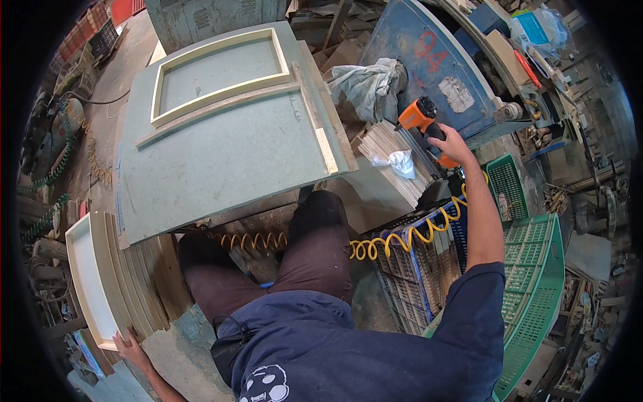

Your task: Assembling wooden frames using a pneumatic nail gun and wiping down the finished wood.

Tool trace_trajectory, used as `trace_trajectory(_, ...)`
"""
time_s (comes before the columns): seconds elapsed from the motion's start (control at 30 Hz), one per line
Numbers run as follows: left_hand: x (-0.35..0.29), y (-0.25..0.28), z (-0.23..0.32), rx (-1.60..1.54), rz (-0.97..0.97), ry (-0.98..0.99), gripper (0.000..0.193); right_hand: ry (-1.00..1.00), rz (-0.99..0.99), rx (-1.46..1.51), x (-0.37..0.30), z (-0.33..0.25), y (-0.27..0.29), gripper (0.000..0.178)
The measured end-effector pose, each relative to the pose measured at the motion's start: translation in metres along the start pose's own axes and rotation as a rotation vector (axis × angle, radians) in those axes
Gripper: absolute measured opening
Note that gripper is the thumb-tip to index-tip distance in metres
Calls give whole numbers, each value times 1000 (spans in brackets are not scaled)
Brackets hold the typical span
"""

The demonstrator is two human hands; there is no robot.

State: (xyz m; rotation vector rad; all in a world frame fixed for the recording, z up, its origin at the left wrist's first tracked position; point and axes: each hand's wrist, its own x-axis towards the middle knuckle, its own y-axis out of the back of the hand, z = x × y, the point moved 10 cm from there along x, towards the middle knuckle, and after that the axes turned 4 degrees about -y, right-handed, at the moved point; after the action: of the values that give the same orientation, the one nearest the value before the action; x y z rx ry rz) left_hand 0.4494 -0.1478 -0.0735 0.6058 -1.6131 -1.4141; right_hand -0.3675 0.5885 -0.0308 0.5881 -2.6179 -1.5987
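Observation:
At the lower left, my left hand (132, 350) grips the near corner of the outermost pale wooden frame (78, 281), its fingers closed over the edge. That frame leans on its side against a stack of similar frames (134, 275) beside the bench. On the right, my right hand (449, 145) is closed around the black handle of an orange nail gun (418, 115). The tool is raised above a pile of thin wooden strips (395, 157). Another rectangular wooden frame (221, 75) lies flat on the grey-green board (221, 167), along a wooden guide strip.
A yellow coiled air hose (429, 234) runs across my right side past my legs. Green plastic crates (529, 281) stand at the right. A blue metal cabinet (429, 60) with draped grey cloth (368, 84) is beyond the strips. A crumpled plastic bag (400, 163) lies on them.

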Motion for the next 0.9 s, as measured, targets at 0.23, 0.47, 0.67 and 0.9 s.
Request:
trace_trajectory(0.23, 5, 41, 67, 76, -29, 196, 47, -49, 60, -11, 0, 12, 4, 46)
trace_trajectory(0.47, 28, 64, 127, -17, 246, -172, 41, -49, 152, -10, -30, -5, 23, 37)
trace_trajectory(0.67, 22, 99, 372, -589, 145, -674, 23, -53, 194, 111, -81, -3, 36, 33)
trace_trajectory(0.9, -118, 89, 722, -1189, -416, -1444, 18, -89, 367, 407, -160, -18, 35, 37)
